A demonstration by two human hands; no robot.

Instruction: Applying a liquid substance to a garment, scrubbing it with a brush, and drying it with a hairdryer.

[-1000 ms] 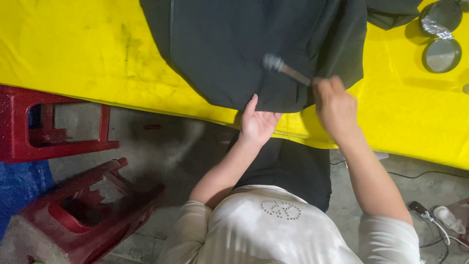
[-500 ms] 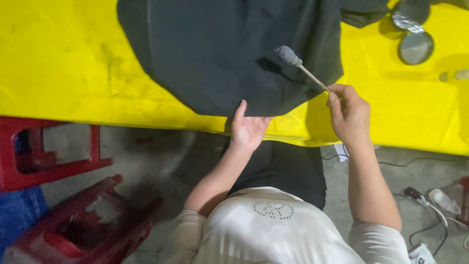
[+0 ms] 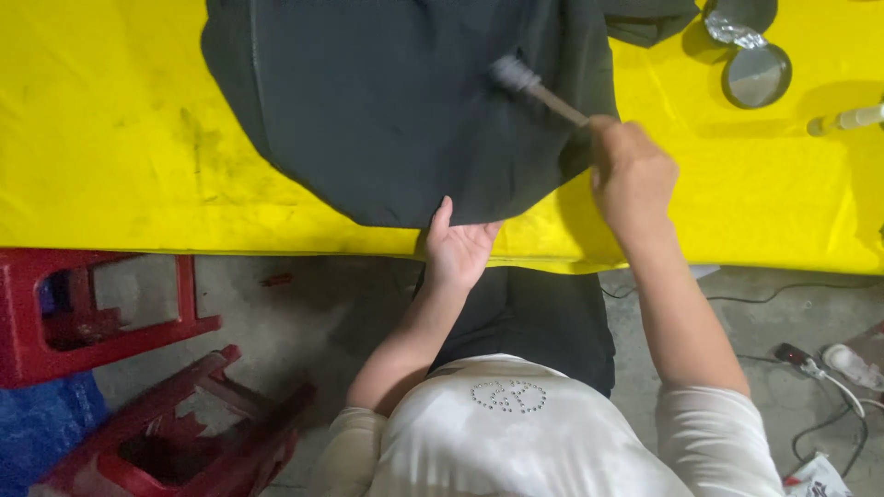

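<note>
A dark green-black cloth (image 3: 387, 110) lies spread on a table with a yellow cover (image 3: 101, 156). My left hand (image 3: 456, 247) pinches the cloth's near edge at the table's front, palm turned up. My right hand (image 3: 633, 179) grips the handle of a small brush (image 3: 529, 85). The brush's bristled head rests on the cloth, up and to the left of the hand, and looks blurred.
Two round metal lids or mirrors (image 3: 755, 75) lie at the table's far right, with a small pale bottle (image 3: 847, 120) beside them. Red plastic stools (image 3: 138, 405) stand on the floor at the left. Cables and a plug (image 3: 829, 368) lie on the floor at the right.
My right hand has swung the brush up and to the left across the cloth. My left hand keeps its hold on the cloth's near edge.
</note>
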